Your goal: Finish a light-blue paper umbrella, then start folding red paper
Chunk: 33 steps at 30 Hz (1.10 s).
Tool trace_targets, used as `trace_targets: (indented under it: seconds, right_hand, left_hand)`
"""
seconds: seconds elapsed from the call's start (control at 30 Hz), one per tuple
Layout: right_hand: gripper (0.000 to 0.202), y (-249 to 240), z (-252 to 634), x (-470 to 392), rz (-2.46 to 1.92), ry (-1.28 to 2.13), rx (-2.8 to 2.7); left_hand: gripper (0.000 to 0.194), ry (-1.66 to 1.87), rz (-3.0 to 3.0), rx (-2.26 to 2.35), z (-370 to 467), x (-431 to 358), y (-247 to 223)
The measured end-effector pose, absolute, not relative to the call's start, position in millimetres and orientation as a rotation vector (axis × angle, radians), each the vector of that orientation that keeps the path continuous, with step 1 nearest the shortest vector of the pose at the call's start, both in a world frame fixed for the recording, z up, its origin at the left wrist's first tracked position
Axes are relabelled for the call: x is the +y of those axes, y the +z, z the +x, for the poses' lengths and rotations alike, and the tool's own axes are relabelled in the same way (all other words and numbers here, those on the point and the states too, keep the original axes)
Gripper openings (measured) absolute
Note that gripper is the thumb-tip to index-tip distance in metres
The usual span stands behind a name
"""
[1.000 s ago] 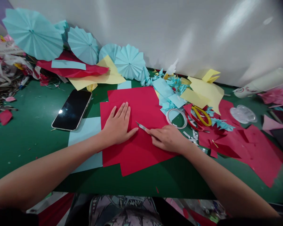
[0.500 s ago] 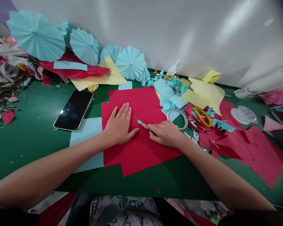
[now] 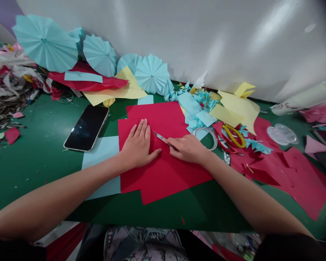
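Note:
Red paper sheets (image 3: 168,177) lie overlapping on the green table in front of me. My left hand (image 3: 138,145) rests flat on the red paper, its fingers stretched out and the thumb pointing right. A craft knife (image 3: 161,137) is gripped in my right hand (image 3: 188,149), low over the same paper. Its blade points up and left, the tip just right of my left fingertips. Whether the tip touches the paper I cannot tell. Partly beneath the red paper, a light blue sheet (image 3: 104,183) sticks out on the left.
A phone (image 3: 87,127) lies left of the papers. To the right are a roll of tape (image 3: 213,137), scissors with yellow and red handles (image 3: 235,137) and red scraps (image 3: 296,177). Folded blue paper rosettes (image 3: 152,74) lean along the wall, beside yellow paper (image 3: 244,108).
My right hand and the craft knife have shifted slightly left and up, bringing the blade tip nearer my left fingertips. My left hand stays flat on the paper. The view has shifted a little.

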State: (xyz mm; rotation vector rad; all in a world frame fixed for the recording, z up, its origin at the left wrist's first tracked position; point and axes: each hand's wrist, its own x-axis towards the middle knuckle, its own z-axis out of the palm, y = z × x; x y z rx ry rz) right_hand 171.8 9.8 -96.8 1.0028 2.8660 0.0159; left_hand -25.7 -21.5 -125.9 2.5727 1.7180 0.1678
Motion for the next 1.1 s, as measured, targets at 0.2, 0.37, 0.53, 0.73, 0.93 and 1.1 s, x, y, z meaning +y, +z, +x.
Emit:
trace_targets:
  seconds: [0.2, 0.37, 0.53, 0.73, 0.93, 1.1]
  right_hand:
    - [0.037, -93.9, 165.9, 15.2, 1.031, 0.036, 2.847]
    - [0.036, -93.2, 161.6, 20.5, 1.067, 0.050, 2.832]
    - [0.036, -92.0, 156.4, 25.0, 1.106, 0.027, 2.794]
    - [0.035, -94.3, 152.4, 32.1, 1.115, 0.046, 2.795]
    - [0.034, -96.7, 148.0, 40.0, 1.118, 0.064, 2.809]
    - [0.035, -96.1, 142.1, 45.3, 1.126, 0.108, 2.823]
  left_hand:
    - [0.084, 0.176, 2.573, 1.705, -26.1, -21.5, -125.3]
    - [0.084, 0.184, 2.569, 1.697, -26.1, -21.7, -124.5]
    - [0.083, 0.192, 2.570, 1.702, -26.3, -21.5, -125.1]
    - [0.084, 0.186, 2.583, 1.708, -26.0, -21.6, -125.8]
    - [0.085, 0.183, 2.571, 1.702, -25.6, -22.1, -125.5]
    - [0.085, 0.168, 2.573, 1.702, -25.8, -22.3, -124.6]
